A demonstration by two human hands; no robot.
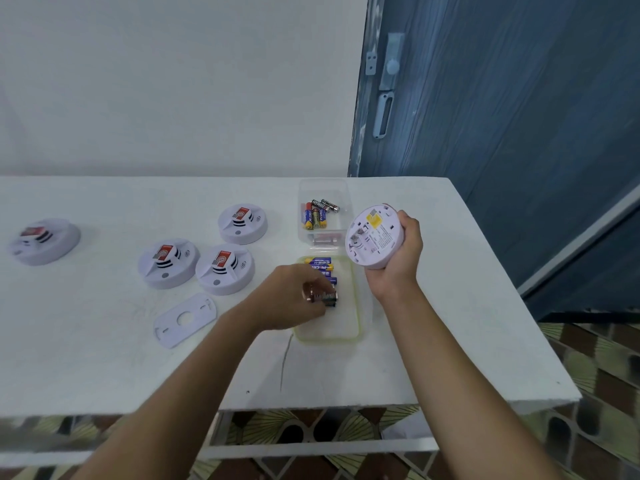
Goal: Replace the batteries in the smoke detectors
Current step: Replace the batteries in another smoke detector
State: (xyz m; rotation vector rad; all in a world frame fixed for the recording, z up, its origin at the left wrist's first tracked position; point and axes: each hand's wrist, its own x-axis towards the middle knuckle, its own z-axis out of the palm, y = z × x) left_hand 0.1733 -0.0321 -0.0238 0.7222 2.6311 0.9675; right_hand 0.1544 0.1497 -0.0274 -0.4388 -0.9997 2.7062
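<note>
My right hand (398,258) holds a white round smoke detector (374,237) tilted up above the table, its back with a yellow label facing me. My left hand (294,296) reaches into a near clear tray with a yellowish rim (355,317) and its fingers are closed on dark batteries (325,296). Blue and yellow batteries (320,265) lie at the tray's far end. A second clear tray (341,188) behind it holds several mixed batteries (317,214). A detached white mounting plate (185,319) lies flat to the left.
Three smoke detectors lie face up in a group on the white table (104,341): one (242,223) at the back, one (168,263) and one (225,268) in front. Another detector (45,240) lies far left. A blue door (502,116) stands behind the table's right corner.
</note>
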